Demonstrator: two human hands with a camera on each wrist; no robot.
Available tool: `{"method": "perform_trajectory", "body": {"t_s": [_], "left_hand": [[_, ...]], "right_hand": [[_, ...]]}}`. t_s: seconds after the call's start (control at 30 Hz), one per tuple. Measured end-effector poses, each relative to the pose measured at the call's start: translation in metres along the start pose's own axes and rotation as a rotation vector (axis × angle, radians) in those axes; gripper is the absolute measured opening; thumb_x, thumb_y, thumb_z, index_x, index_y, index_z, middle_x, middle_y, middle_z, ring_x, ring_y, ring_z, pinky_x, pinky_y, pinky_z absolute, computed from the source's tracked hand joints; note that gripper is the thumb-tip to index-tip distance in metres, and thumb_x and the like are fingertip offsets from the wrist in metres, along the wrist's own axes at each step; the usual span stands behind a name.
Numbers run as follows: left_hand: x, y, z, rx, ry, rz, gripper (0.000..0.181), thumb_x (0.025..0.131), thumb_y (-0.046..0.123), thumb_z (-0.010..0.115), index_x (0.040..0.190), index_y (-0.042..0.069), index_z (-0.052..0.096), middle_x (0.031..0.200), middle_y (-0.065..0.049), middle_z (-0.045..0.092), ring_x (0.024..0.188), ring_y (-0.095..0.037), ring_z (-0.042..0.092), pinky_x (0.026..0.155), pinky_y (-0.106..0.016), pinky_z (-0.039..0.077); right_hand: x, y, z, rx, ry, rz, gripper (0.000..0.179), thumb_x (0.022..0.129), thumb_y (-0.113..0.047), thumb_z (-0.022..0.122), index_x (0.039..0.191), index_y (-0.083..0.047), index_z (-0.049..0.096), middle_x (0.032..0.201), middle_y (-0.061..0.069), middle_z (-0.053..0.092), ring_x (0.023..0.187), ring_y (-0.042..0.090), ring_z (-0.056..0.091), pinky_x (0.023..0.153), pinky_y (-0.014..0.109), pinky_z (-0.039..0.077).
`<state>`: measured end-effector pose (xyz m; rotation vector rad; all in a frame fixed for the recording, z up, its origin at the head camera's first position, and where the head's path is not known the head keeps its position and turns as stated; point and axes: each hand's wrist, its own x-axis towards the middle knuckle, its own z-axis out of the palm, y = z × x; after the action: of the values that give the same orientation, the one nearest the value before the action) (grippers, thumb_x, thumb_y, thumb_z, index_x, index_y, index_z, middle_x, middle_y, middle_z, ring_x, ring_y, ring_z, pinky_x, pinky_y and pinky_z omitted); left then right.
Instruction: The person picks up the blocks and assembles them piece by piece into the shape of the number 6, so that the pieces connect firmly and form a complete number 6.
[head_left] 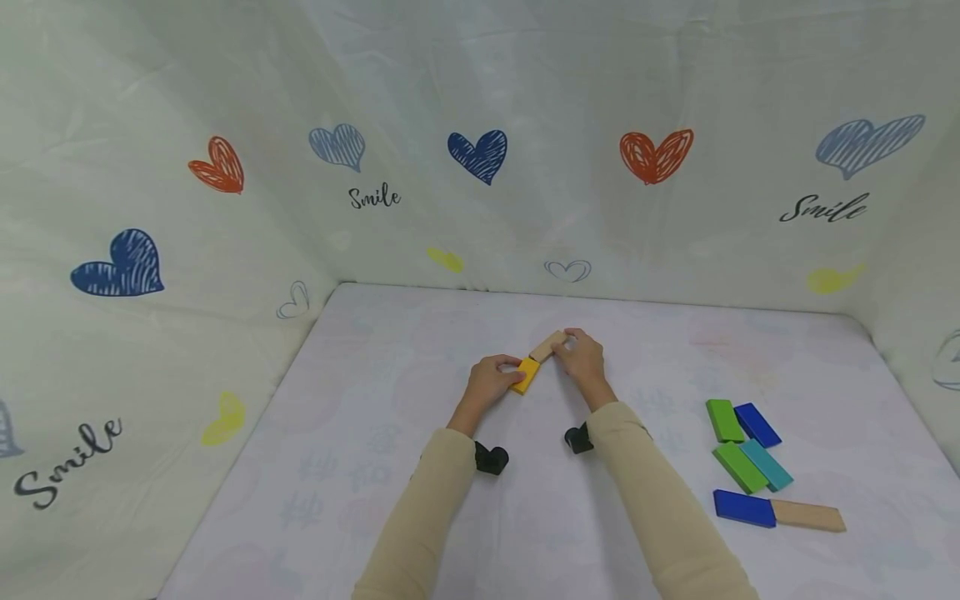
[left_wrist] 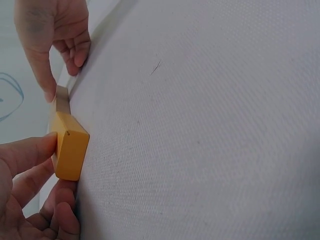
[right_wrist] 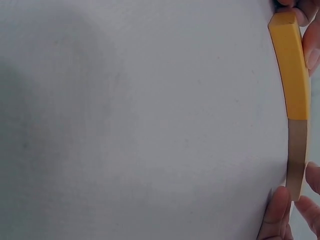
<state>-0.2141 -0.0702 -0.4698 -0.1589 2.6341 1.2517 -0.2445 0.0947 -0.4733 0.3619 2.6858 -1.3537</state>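
A yellow block [head_left: 527,376] and a plain wooden block [head_left: 548,345] lie end to end on the table, slightly angled to each other in the head view. My left hand [head_left: 491,383] pinches the yellow block between thumb and fingers. At the far end of the wooden block is my right hand [head_left: 583,360], its fingertips on both sides of that block. In the right wrist view, the ends of the yellow block [right_wrist: 290,70] and the wooden block [right_wrist: 297,155] meet. The left wrist view shows the yellow block [left_wrist: 71,150] from its near end.
On the right lie two green blocks [head_left: 724,421], a dark blue block [head_left: 758,425] and a teal block [head_left: 767,465]. Nearer, another blue block [head_left: 744,508] touches another plain wooden block [head_left: 808,516] end to end. A printed cloth wall [head_left: 555,225] rises behind the table.
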Motion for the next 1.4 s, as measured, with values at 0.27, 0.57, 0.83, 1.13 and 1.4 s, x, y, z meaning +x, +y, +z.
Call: {"method": "perform_trajectory", "body": {"t_s": [0.27, 0.57, 0.83, 1.13, 1.4], "left_hand": [[0.001, 0.0, 0.002, 0.003, 0.002, -0.013, 0.028, 0.083, 0.025, 0.068, 0.109, 0.016, 0.07, 0.113, -0.01, 0.063, 0.092, -0.021, 0.054, 0.078, -0.034, 0.044], [0.001, 0.001, 0.001, 0.016, 0.008, -0.03, 0.028, 0.082, 0.025, 0.069, 0.108, 0.015, 0.07, 0.103, -0.009, 0.065, 0.081, -0.018, 0.051, 0.068, -0.028, 0.04], [0.004, -0.001, 0.004, 0.024, 0.011, -0.034, 0.028, 0.082, 0.025, 0.069, 0.109, 0.015, 0.07, 0.102, -0.009, 0.064, 0.08, -0.018, 0.051, 0.069, -0.029, 0.041], [0.001, 0.0, 0.002, -0.008, 0.003, -0.031, 0.028, 0.083, 0.025, 0.068, 0.109, 0.015, 0.07, 0.1, -0.009, 0.063, 0.081, -0.018, 0.049, 0.069, -0.028, 0.039], [-0.001, 0.0, 0.001, -0.022, 0.004, -0.026, 0.028, 0.082, 0.023, 0.068, 0.108, 0.014, 0.069, 0.095, -0.008, 0.062, 0.076, -0.016, 0.045, 0.064, -0.026, 0.035]], "right_hand": [[-0.004, 0.006, 0.0, 0.055, 0.055, -0.046, 0.051, 0.091, -0.031, 0.059, 0.133, -0.006, 0.047, 0.098, 0.018, 0.063, 0.078, 0.024, 0.062, 0.072, 0.03, 0.05], [-0.014, 0.013, -0.006, 0.165, 0.04, -0.067, 0.053, 0.089, -0.026, 0.061, 0.136, -0.006, 0.045, 0.084, 0.014, 0.065, 0.065, 0.016, 0.062, 0.064, 0.022, 0.045], [-0.032, 0.018, -0.016, 0.237, -0.096, -0.082, 0.062, 0.093, -0.034, 0.054, 0.144, -0.006, 0.03, 0.123, 0.025, 0.054, 0.101, 0.034, 0.062, 0.089, 0.038, 0.049], [-0.065, 0.021, -0.031, 0.275, -0.061, -0.134, 0.058, 0.091, -0.034, 0.057, 0.14, -0.01, 0.037, 0.125, 0.018, 0.057, 0.103, 0.029, 0.06, 0.084, 0.034, 0.048], [-0.099, 0.029, -0.053, 0.257, -0.026, -0.176, 0.057, 0.091, -0.031, 0.059, 0.138, -0.008, 0.038, 0.126, 0.014, 0.057, 0.114, 0.026, 0.054, 0.092, 0.032, 0.044]]}}
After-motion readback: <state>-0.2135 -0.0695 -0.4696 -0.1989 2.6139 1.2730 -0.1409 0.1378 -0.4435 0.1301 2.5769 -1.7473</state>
